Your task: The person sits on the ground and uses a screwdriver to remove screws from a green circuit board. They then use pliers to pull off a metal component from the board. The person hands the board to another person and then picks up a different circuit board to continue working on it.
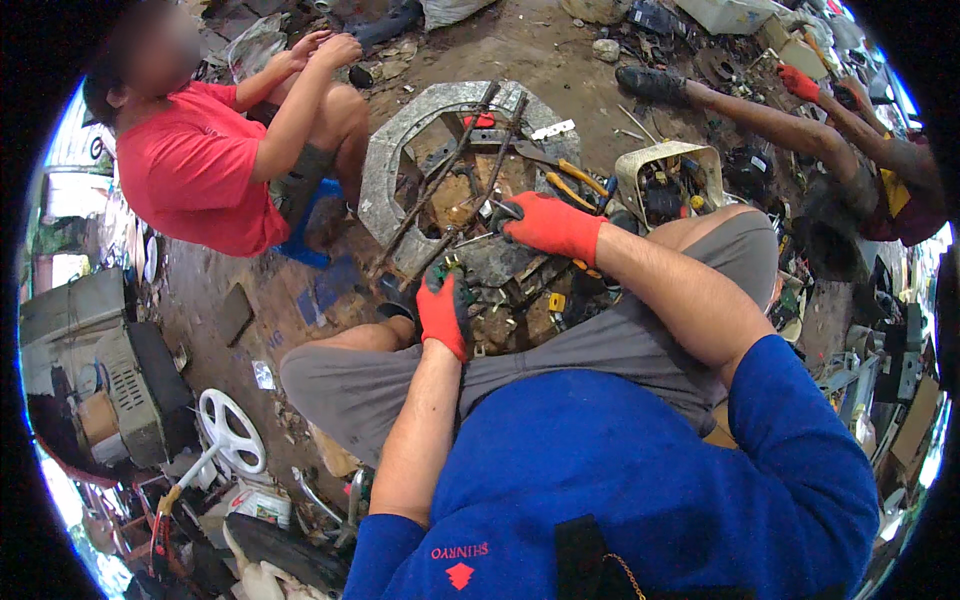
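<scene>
My left hand (443, 305), in a red and dark glove, is closed on a small greenish piece (449, 269) with light metal bits, in front of the octagonal stone-like frame (393, 140). My right hand (548, 228), gloved alike, grips a slim metal tool (507, 211) whose type is unclear, pointing up-left. Two rusty bars (446, 167) lie across the frame. Beyond my right hand lie orange-handled cutters (569, 190). Small scrap pieces and a yellow object (556, 303) lie between my legs.
A person in red (205, 170) sits at the left; another person's legs and red-gloved hand (800, 82) show at upper right. A cream container (675, 160) of parts stands right of the frame. A white wheel-like piece (232, 430), grey casings (90, 370) and scattered scrap surround me.
</scene>
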`<state>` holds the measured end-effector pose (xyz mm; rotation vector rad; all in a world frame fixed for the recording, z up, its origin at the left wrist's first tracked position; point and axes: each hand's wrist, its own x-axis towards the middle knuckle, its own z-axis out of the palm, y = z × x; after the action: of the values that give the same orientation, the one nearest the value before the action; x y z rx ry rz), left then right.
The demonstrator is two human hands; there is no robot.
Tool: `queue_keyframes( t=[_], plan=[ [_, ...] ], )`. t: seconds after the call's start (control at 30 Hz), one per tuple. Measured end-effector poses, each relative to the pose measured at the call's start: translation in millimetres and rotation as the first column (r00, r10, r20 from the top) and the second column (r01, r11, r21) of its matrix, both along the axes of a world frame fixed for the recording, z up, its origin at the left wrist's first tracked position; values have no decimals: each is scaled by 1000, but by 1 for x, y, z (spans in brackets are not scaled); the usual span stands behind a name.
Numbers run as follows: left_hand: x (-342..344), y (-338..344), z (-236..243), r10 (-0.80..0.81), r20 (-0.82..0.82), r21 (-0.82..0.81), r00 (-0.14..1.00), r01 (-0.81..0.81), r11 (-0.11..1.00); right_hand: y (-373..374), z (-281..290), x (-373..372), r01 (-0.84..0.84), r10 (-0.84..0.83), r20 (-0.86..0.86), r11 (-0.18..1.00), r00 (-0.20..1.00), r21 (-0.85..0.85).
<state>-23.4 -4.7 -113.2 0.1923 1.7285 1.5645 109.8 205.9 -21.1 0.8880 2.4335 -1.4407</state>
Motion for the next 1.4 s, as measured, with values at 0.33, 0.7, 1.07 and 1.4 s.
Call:
queue_keyframes(
  t=[0.33,0.7,1.07,1.4],
  plan=[
    [5,12,57,-180,635,560,751,-287,777,-3,-7,8,-66,31,-174,978,984,-200],
    [15,20,76,-544,585,778,602,-224,588,-35,-15,11,-86,-169,-334,772,927,-630],
    [12,9,65,-404,673,682,619,-310,662,-33,-10,5,-28,-219,-169,532,961,-847],
    [16,14,61,-336,447,655,829,-47,754,-25,-28,3,-74,-95,-167,613,981,-787]
  ],
)
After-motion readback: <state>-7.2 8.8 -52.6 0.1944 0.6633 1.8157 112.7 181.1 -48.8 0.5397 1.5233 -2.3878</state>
